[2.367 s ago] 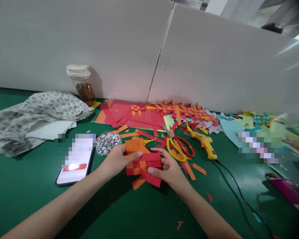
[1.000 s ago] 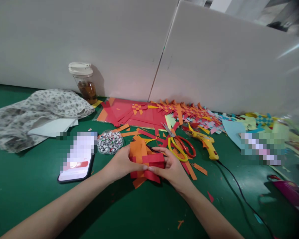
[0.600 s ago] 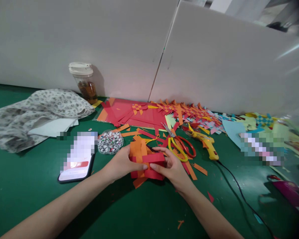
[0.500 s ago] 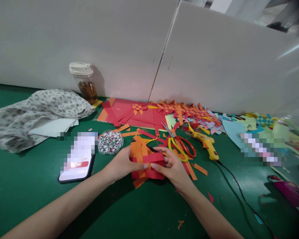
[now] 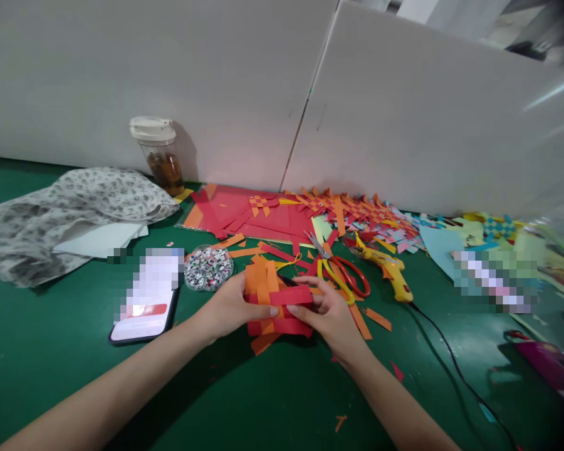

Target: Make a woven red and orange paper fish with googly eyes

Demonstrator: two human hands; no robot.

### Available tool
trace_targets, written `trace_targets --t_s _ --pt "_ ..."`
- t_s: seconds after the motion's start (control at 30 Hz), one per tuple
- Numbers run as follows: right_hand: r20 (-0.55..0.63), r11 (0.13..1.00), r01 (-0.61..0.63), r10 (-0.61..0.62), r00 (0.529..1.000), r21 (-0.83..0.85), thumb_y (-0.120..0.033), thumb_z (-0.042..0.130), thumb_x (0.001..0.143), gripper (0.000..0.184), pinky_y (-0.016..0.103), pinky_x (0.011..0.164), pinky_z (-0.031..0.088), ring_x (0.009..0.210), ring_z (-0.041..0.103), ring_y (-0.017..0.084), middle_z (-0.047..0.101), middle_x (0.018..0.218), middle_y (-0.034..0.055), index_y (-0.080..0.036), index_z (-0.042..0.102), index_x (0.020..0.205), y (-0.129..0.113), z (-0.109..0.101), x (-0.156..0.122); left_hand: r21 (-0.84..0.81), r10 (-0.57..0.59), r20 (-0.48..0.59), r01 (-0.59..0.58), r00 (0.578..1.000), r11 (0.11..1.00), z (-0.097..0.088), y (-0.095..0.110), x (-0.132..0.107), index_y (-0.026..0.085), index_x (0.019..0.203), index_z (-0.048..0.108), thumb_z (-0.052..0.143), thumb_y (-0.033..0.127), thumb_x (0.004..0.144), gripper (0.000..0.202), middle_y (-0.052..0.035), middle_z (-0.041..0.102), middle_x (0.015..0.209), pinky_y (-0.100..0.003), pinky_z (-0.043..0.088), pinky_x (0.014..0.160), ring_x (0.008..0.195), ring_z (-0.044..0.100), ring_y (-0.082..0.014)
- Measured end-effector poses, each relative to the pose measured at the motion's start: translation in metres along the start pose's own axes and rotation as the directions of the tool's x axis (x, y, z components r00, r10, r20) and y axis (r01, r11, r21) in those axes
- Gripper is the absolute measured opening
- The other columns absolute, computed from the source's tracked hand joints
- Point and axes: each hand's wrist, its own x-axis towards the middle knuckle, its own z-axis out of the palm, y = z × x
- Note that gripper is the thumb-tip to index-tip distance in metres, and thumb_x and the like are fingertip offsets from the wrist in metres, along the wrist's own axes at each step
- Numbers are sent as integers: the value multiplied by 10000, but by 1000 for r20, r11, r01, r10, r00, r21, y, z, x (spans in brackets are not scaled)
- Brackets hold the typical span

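Paper weave (image 5: 284, 297) in red and orange strips is, in the head view, pinched between thumb and fingers by the left hand (image 5: 228, 305) and right hand (image 5: 328, 316) over the green table (image 5: 244, 401), with scissors (image 5: 328, 254) just beyond.

Filled between left hand (image 5: 232, 307) and right hand (image 5: 329, 313) by orange-and-red woven paper (image 5: 258, 283). Open on near side — over bare green tabletop (image 5: 263, 401), past small orange scrap (image 5: 341, 423). Hemmed at left by phone (image 5: 145, 300) and round case of eyes (image 5: 208, 288). Blocked ahead of right hand by scissors (image 5: 328, 255), then rightward by yellow glue gun (image 5: 395, 280). Passable between glue gun and pale blue sheet (image 5: 439, 245). Crossed farther right by black cord (image 5: 454, 366), trailing toward near side. Closed at back by grey partition (image 5: 216, 81) — fronted by lidded cup (image 5: 160, 153), red sheets (image 5: 284, 220) and heap of paper pieces (image 5: 357, 210).
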Motion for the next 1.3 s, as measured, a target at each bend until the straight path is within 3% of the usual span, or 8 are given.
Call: trace_targets --t_s 0.1,0.23,0.33,0.67,0.8,0.93,1.1,1.3 --pt "-2 1000 1 -1 1000 11 -368 744 639 504 328 670 545 746 684 212 713 809 41 -218 508 1058 -1 1 0 25 23 -25 -22 999 999 -1 0 0 190 1028 573 752 197 608 456 -67 675 1056 -365 512 790 923 642 -238" --pt "52 1000 -12 11 999 14 -295 812 534 654 351 753 538 853 673 228 698 942 60 -231 472 1090 2 2 0 66 20 -87 -14 996 998 -1 3 1 180 983 594 748 219 607 408 -69 687 1021 -369 509 785 900 649 -239" --pt "12 1000 -17 17 1000 -20 -291 821 516 697 377 766 537 838 678 234 702 928 69 -218 442 1097 5 2 1 79 25 -119 -15 993 997 -1 3 2 181 964 594 756 222 591 408 -63 693 1001 -372 510 784 897 650 -241" --pt "-73 999 -16 13 997 -51 -397 769 594 570 384 711 548 698 694 231 721 830 66 -205 462 1034 0 2 1 34 62 -136 -58 989 998 -1 2 3 185 1044 559 757 222 599 488 -74 669 1071 -374 520 810 938 639 -246" --pt "-79 995 -1 -7 997 -98 -394 776 583 573 386 787 523 840 677 245 701 931 73 -224 488 1049 -2 0 1 54 36 -159 -27 987 998 0 6 1 180 1017 575 762 223 582 476 -72 677 1049 -364 515 805 943 637 -247" --pt "-25 999 27 -27 999 -18 -380 786 568 630 375 836 497 973 629 241 640 1090 80 -249 487 1107 -3 0 0 65 -5 -135 14 991 998 2 5 1 185 986 594 752 200 575 440 -81 668 1074 -375 515 791 903 649 -238" --pt "-62 999 32 -35 997 -37 -380 744 645 537 343 748 509 844 654 213 680 939 61 -240 497 1100 2 -2 1 99 43 -88 -34 995 994 1 -2 1 195 1004 593 762 225 580 457 -67 681 1052 -366 506 806 932 638 -244" --pt "-85 998 31 -36 996 -59 -379 720 676 393 282 630 502 681 641 164 689 792 27 -212 569 998 5 -3 3 121 66 -73 -56 995 991 1 -2 2 173 977 631 679 313 711 304 -72 686 1051 -354 500 803 934 638 -230"
